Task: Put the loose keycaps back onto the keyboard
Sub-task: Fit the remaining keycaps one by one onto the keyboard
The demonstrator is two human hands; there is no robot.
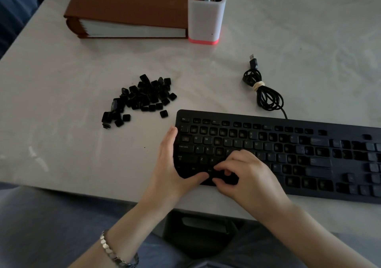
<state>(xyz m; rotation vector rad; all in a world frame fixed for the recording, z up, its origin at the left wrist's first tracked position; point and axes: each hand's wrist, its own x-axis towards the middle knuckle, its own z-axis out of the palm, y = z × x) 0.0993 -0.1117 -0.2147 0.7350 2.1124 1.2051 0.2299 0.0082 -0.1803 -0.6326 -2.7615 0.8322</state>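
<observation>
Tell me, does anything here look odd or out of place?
The keyboard has many bare sockets where caps are missing; the loose keycaps lie heaped on the table to its left. Its cable is coiled, the USB plug unconnected.

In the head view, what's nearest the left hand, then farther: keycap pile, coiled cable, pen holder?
1. keycap pile, just beyond the left hand, leftward.
2. coiled cable, behind the keyboard, to the right.
3. pen holder, farthest back.
</observation>
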